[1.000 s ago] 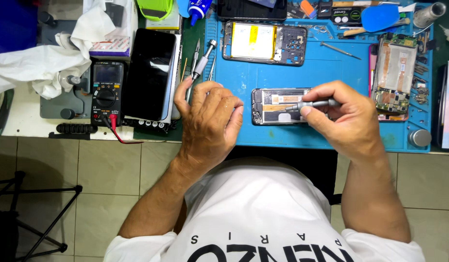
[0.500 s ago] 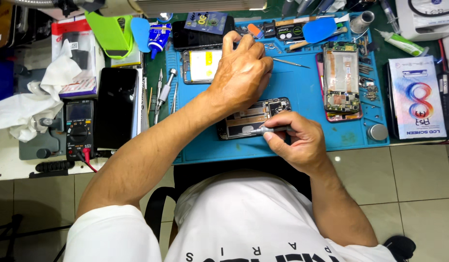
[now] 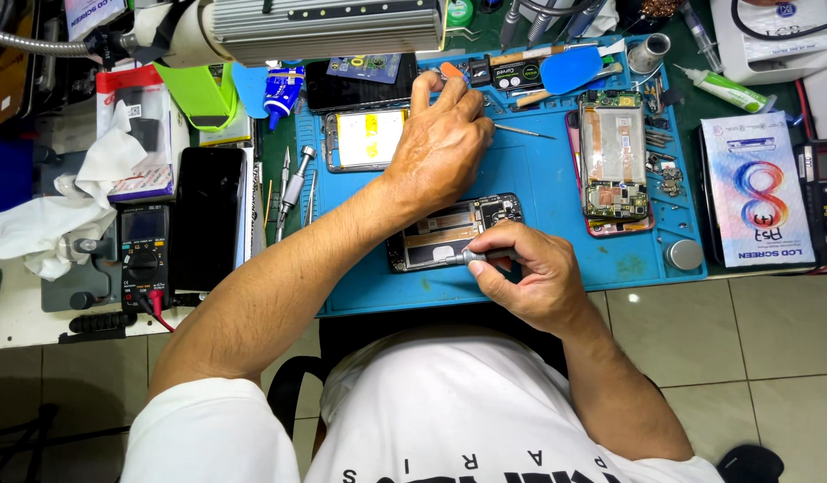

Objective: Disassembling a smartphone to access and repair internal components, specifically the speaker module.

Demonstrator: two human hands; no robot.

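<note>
An opened phone body point(image 3: 445, 233) lies on the blue work mat point(image 3: 538, 179), its insides facing up. My right hand point(image 3: 530, 273) holds a small metal screwdriver point(image 3: 471, 257) lying across the phone's lower edge. My left hand point(image 3: 445, 134) reaches far over the mat, fingers bent, its fingertips at an orange pick point(image 3: 451, 70) beside a small dark parts box point(image 3: 516, 73). Whether those fingers grip anything is hidden. A second opened phone with a pale yellow battery point(image 3: 364, 139) lies just left of that hand.
A circuit-board phone frame point(image 3: 614, 161) and a round metal tin point(image 3: 683, 255) sit on the mat's right. A black phone point(image 3: 207, 215), a multimeter point(image 3: 145, 255), a white cloth point(image 3: 38, 228) and screwdrivers point(image 3: 292, 192) lie left. A boxed screen point(image 3: 758, 201) sits right. A grey lamp head point(image 3: 324, 27) hangs above.
My left hand has left the phone near me and stretched forward to the far side of the mat. My right hand stays on the phone with the screwdriver. The view has shifted.
</note>
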